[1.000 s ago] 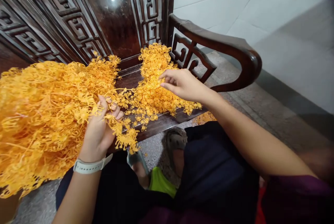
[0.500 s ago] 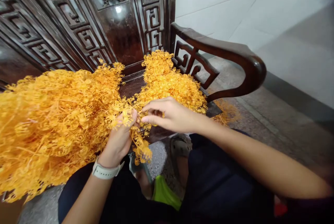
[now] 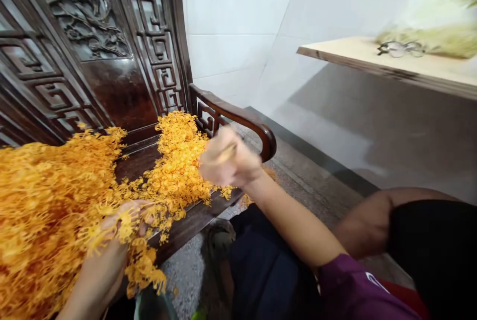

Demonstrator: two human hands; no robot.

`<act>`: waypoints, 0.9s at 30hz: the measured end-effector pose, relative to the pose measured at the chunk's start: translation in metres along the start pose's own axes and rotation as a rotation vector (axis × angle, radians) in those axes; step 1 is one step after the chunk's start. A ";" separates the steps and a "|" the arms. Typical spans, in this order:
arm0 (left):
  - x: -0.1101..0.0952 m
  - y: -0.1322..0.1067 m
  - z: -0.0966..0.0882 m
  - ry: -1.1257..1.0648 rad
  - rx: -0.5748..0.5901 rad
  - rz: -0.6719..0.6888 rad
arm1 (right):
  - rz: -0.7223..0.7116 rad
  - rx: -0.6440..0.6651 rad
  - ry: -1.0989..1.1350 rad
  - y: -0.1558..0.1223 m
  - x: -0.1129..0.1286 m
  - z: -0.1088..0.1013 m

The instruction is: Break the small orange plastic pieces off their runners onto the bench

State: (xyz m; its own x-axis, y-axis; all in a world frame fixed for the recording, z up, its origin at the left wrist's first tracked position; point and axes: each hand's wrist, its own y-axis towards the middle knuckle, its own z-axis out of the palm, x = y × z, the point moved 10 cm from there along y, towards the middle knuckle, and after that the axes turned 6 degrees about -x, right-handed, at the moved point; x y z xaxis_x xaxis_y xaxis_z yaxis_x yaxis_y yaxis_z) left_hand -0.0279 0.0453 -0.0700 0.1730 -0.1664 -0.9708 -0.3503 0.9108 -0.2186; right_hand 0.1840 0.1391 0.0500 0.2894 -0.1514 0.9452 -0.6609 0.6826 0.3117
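Orange sprig heap [image 3: 40, 210] covers left part of dark wooden bench [image 3: 136, 161]. Left hand [image 3: 108, 250] low, fingers [image 3: 128, 213] curled around strands at heap's edge; bulk of heap spreads left of them. Right hand [image 3: 227, 161] blurred, fingers bunched, grip impossible to tell. Smaller pile [image 3: 175, 166] just left of those fingers. Armrest [image 3: 242, 119] just beyond them. Spectacles [image 3: 400, 49] on shelf [image 3: 354, 54], well apart.
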 end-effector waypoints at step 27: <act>0.003 -0.023 0.052 -0.299 0.217 -0.175 | 0.027 -0.067 -0.628 -0.018 -0.041 0.051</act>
State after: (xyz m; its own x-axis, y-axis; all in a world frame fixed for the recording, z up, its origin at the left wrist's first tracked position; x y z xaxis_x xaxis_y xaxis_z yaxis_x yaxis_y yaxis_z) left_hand 0.0285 0.0438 -0.0628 0.4836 -0.2382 -0.8422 -0.0952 0.9422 -0.3211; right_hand 0.1486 0.0966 0.0109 -0.2016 -0.5107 0.8358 -0.6115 0.7322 0.2999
